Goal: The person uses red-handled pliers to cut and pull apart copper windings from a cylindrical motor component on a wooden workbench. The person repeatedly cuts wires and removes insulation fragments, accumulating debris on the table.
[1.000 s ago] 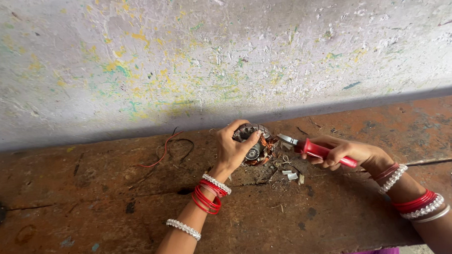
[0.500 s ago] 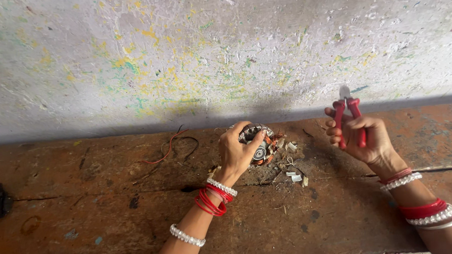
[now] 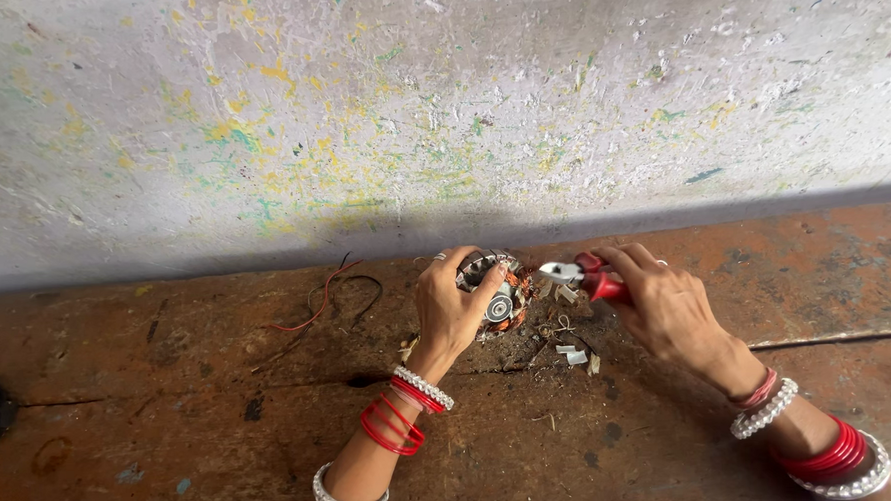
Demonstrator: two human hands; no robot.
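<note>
left hand (image 3: 449, 305): grip closed on motor stator (image 3: 494, 290), held on bench (image 3: 175, 428)
right hand (image 3: 665, 307): grip closed on red-handled pliers (image 3: 583, 274)
pliers tip: just right of stator

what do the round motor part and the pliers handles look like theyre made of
Motor part, held by the left hand: looks like grey metal with a shiny hub and copper-coloured windings, probably bare wire. Pliers, in the right hand: dull steel jaws, and glossy red handles that look like plastic or rubber sleeves.
</note>
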